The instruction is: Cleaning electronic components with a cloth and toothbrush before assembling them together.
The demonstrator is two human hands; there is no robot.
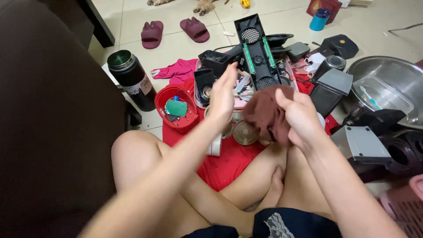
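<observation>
brown cloth in hand over a floor of speaker parts

head view: the person sits cross-legged on the floor, both bare arms reaching toward the centre of the frame. the right hand (299,117), right of centre, is clamped on a bunched brown cloth (264,112), with the thumb pressed over the top of the wad and the fingers curled behind it. the cloth hangs in the air just above the knees, between the two hands. the left hand (223,94), just left of centre, is flat and spread, fingers together and pointing up, palm turned toward the cloth; it holds nothing and does not seem to touch the cloth, though the motion blur makes the gap hard to judge.

as for progress, my reading is that the work is midway: a long black speaker case (255,50) lies opened up in the upper centre, its round grilles and green boards exposed, and loose round metal parts (244,132) lie on the red cloth (229,163) below the hands. a red bowl (176,110) at centre left already holds a green circuit board and small bits. more black housings at the right edge look untouched.

a dark flask (132,79) stands at upper left, a steel basin (387,83) at upper right, and two maroon slippers (174,31) lie along the top.
</observation>
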